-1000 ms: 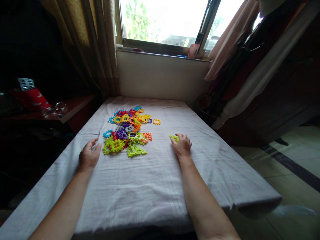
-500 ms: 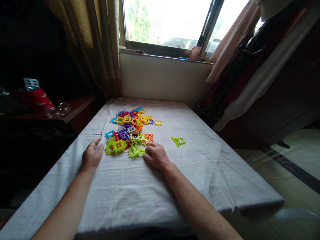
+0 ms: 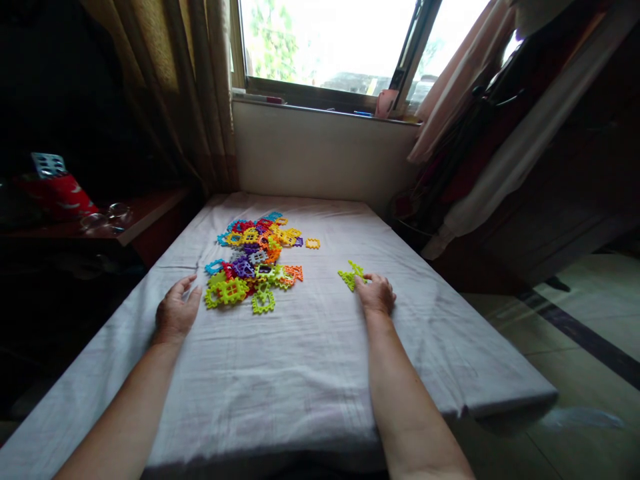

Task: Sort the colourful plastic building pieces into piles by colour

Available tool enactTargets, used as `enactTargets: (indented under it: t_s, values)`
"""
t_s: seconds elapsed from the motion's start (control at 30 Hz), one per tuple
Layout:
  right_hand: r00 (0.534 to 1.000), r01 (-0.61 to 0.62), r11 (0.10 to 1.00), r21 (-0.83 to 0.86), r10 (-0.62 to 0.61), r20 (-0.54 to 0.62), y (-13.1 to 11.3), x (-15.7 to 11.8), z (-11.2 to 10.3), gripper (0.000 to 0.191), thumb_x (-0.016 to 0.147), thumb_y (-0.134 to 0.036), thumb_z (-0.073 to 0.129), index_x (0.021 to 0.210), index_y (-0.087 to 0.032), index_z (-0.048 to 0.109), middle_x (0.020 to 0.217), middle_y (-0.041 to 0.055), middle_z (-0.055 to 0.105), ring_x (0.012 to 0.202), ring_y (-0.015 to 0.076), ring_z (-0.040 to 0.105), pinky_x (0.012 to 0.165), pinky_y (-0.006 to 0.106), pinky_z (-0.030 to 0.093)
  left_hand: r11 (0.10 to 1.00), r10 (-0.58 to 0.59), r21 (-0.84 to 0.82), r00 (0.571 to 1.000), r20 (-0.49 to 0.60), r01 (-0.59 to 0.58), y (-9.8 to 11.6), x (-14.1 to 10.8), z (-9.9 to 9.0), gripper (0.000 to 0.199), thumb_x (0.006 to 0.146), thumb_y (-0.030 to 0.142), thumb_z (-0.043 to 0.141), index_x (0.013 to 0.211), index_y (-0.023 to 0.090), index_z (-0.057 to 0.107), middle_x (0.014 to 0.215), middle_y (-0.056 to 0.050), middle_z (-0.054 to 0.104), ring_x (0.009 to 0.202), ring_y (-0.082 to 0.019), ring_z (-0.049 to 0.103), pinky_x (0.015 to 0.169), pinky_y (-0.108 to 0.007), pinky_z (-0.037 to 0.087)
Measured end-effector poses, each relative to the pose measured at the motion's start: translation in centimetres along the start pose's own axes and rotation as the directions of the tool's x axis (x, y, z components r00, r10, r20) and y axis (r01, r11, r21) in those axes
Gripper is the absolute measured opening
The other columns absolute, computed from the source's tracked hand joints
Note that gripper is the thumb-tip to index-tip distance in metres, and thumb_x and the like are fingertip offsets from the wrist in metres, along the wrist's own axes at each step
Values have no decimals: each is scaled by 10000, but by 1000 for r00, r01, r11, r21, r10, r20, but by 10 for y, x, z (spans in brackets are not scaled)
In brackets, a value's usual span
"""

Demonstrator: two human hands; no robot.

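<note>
Your right hand [image 3: 376, 293] closes thumb and fingers on a lime-green piece [image 3: 357, 269] at the right of a cloth-covered surface [image 3: 280, 380], beside a second green piece [image 3: 346, 280] that it appears to overlap. Your left hand [image 3: 176, 310], thumb spread from the fingers, rests with nothing in its grasp, just beside a multicolored heap [image 3: 243, 268]. The work looks barely begun: just these two lie well apart on the right, while the heap holds nearly everything else, more lime green at its near edge included. The pieces are thin, flat and notched along their edges, some cut through like windowpanes, in purple, blue, red, orange, yellow and gray. A yellow frame [image 3: 313, 244] lies just off the heap. Your fingers hide part of the held piece, leaving its full outline unclear.
</note>
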State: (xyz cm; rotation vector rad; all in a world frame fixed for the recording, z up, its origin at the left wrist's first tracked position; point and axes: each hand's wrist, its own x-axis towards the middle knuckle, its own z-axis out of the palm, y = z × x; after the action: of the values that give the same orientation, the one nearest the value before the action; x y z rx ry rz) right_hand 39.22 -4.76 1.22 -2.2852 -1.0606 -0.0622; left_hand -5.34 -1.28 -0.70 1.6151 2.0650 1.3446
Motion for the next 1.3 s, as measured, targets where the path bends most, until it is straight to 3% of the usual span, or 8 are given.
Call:
enactTargets:
  t_s: [0.2,0.33,0.5,0.7,0.87,1.03,1.17,1.3]
  values:
    - [1000,-9,1000,1,9,-17,0,-1,-2,313,875,-411,606,1057,-210,761,1120,136,686,1059,291,590,868,405,432,1000,-4,-4,1000,2,4,4,-1,0,452,804,440,570,1188,228,679,1097,-88,730,1094,-268,681,956,-384,543]
    - [988,152,988,19,-152,0,-18,-13,-1,275,911,-300,557,1081,-194,746,1167,129,679,1085,273,579,913,390,409,1000,-2,-24,1000,6,3,10,-3,-1,461,795,426,564,1187,212,678,1134,-104,729,1113,-273,680,938,-379,549]
    - [813,562,813,152,-577,78,-61,-50,11,203,907,-263,585,1026,-227,746,1137,87,696,1073,235,580,968,359,385,1000,2,-12,999,37,-2,13,-4,-2,453,795,422,581,1190,226,684,1116,-99,740,1098,-276,688,912,-375,556]
    - [623,720,656,227,-754,207,-117,-79,22,300,903,-341,630,1184,-261,697,1212,74,685,1104,239,581,946,353,421,998,57,9,995,79,-58,16,-7,-1,410,801,410,604,1167,251,696,1153,-75,738,1095,-256,687,946,-361,543]
    - [557,773,609,180,-786,267,-153,-83,28,274,910,-317,630,1174,-300,700,1234,69,665,1112,250,562,935,373,425,997,73,14,994,76,-74,15,-7,-1,388,809,383,594,1157,248,700,1119,-66,745,1063,-241,694,917,-340,549]
    - [523,798,563,215,-824,217,-149,-90,27,179,947,-289,574,1024,-268,735,1199,64,678,1080,226,566,925,345,411,996,80,21,992,94,-82,15,-7,-1,387,813,389,588,1157,250,699,1130,-57,742,1055,-237,693,919,-332,547]
    - [596,751,606,262,-793,127,-115,-81,17,166,911,-301,621,1026,-266,735,1194,54,677,1102,218,562,956,332,391,991,126,39,986,110,-131,15,-7,-1,380,822,402,585,1154,252,695,1161,-53,733,1084,-241,681,952,-342,539]
    - [865,491,858,149,-501,36,-68,-43,7,189,879,-294,615,1004,-242,747,1182,82,666,1082,242,560,944,362,394,945,315,50,940,130,-324,17,-9,0,355,834,428,583,1117,243,690,1205,-59,713,1153,-244,646,1040,-365,496]
